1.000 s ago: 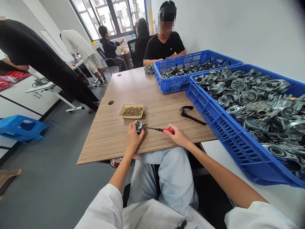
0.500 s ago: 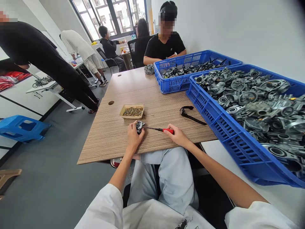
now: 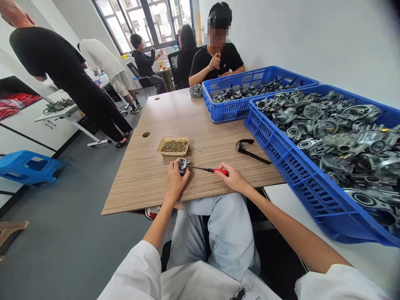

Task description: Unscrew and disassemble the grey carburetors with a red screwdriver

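Observation:
Near the front edge of the wooden table (image 3: 131, 183), my left hand (image 3: 176, 177) is closed round a small grey metal part (image 3: 183, 165). My right hand (image 3: 231, 176) grips the red handle of a screwdriver (image 3: 215, 170), whose thin shaft points left with its tip at the part's right side. Whether the tip sits in a screw is too small to tell. Just behind the metal part stands a cream tray (image 3: 160, 146) full of small brass-coloured screws. A loose screw (image 3: 200, 150) lies right of the tray.
A black wristwatch (image 3: 254, 156) lies right of my hands. Two blue crates (image 3: 215, 111) (image 3: 300, 183) of metal parts fill the right side. Across the table sits a person (image 3: 231, 58) beside a grey bundle (image 3: 196, 91). Other people are further back.
My hands, the metal part and the screwdriver look the same. The person across the table has raised a hand towards the chin. At the left, the standing person in black has shifted right.

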The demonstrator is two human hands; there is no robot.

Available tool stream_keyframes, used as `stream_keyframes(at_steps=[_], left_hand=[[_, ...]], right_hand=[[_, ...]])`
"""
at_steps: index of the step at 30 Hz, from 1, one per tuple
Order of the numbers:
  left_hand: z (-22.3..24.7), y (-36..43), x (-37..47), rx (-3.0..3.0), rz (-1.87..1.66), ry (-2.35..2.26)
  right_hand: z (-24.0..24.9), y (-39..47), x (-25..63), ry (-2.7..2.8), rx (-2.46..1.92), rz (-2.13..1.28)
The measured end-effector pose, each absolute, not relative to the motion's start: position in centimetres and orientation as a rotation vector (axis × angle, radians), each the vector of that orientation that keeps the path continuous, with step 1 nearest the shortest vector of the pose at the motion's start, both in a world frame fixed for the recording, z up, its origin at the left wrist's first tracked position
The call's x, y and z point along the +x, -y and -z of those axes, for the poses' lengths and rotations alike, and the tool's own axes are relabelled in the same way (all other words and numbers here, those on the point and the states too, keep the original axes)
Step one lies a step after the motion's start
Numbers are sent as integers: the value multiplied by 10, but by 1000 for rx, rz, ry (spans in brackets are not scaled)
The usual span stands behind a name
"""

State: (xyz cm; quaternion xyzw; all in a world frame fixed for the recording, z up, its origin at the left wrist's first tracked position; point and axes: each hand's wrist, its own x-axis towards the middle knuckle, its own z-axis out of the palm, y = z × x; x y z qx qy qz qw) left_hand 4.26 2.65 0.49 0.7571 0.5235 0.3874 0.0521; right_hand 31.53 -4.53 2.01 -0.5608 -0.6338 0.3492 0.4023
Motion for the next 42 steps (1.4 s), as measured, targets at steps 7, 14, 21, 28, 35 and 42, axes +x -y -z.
stream_keyframes(at_steps=[7, 14, 21, 28, 35, 42], left_hand=[[-4, -27, 43, 2305, -1176, -1594], [-3, -28, 42, 2312, -1191, -1592], [-3, -28, 42, 2319, -1185, -1597], [-2, -28, 42, 2334, -1168, -1596], [-3, -28, 43, 2332, -1170, -1604], [-2, -28, 42, 2325, -1173, -1598]], right_hand=[[-21, 47, 317, 1637, -1419, -900], [-22, 48, 318, 1647, -1416, -881], [-19, 47, 318, 1598, -1394, -912], [-13, 44, 319, 1544, -1393, -964], [-13, 43, 320, 1549, -1384, -953], [-14, 44, 319, 1554, -1395, -958]])
